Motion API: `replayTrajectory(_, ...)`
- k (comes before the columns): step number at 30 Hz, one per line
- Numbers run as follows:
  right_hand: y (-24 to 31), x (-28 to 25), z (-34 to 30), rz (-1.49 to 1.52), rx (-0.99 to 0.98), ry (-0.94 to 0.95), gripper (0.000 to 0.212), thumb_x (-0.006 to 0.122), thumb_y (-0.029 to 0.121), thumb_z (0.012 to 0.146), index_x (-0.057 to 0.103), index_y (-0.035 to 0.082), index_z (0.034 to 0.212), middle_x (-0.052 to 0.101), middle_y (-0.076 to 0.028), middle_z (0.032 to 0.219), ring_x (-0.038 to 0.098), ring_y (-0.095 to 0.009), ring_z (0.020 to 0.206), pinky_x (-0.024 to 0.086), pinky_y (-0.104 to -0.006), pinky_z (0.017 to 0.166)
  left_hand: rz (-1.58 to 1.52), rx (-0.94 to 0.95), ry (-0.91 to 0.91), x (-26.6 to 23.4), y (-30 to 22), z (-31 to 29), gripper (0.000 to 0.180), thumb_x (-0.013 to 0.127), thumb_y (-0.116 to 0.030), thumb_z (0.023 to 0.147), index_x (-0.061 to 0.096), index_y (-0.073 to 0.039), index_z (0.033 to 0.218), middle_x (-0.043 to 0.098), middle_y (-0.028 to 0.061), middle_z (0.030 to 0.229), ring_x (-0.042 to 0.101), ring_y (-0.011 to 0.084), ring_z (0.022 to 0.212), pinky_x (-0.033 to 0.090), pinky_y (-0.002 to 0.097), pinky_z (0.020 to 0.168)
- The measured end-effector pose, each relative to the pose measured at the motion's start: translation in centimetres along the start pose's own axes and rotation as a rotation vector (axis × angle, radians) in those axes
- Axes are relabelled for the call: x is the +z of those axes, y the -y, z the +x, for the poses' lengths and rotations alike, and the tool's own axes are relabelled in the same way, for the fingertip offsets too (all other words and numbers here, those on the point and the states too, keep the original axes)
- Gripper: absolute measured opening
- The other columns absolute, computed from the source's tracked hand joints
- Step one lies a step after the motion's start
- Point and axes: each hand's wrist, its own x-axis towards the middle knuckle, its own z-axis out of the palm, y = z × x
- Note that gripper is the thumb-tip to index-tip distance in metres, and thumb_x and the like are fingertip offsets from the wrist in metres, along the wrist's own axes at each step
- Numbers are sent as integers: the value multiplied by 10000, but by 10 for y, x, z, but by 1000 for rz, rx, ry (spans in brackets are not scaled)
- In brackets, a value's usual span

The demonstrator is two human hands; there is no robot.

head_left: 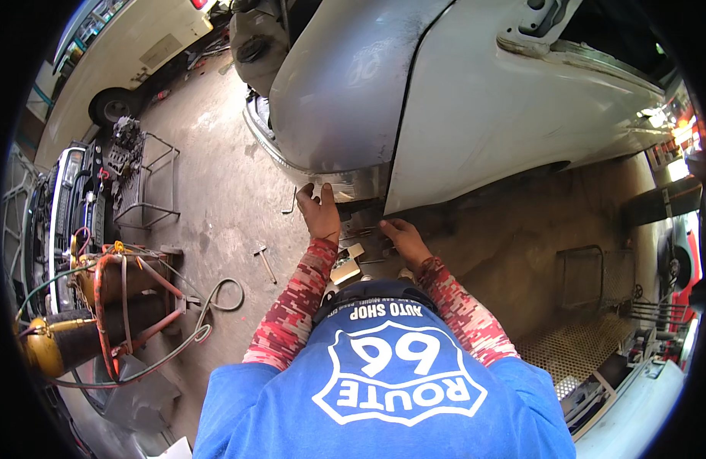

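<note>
Scratches are our first worry: the silver-grey, curved metal body panel [353, 92] stands ahead of us, its scuffed lower edge just beside the left grip [321, 218], and that rim could nick unprotected fingertips sliding along it. We see the left grip with its digits parted and nothing visible in it, though we cannot tell whether the tips touch the metal; if it were bearing the edge, so loose a hold could slip. The right grip [408, 241] has thumb and forefinger near each other below the panel's corner; whether something thin is pinched there we cannot tell, and a small piece could drop from it into shadow. A narrow dark gap parts the panel from the pale grey metal door [475, 115], so a sideways push could chip either edge. On the grey concrete floor [223, 229], the small metal-headed hammer with a wooden handle [268, 268] and the open cardboard box [345, 272] could trip a shifting foot.
</note>
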Motion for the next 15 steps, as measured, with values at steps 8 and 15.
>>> replayTrajectory(8,-15,-10,-4,-17,-31,-45,396,654,329,946,676,-29,1113,702,-108,996,620,-173,883,488,-311,793,-39,7,-20,2,4,-1,512,622,-295,964,444,56,1291,452,235,1306,544,332,1088,449,426,967)
replayTrajectory(15,-102,-81,28,-31,72,-116,412,668,326,927,693,-47,1100,716,-106,961,633,-171,866,500,-322,782,11,-6,-102,2,-1,1,449,566,-254,988,448,50,1296,443,220,1297,552,315,1087,450,419,962)
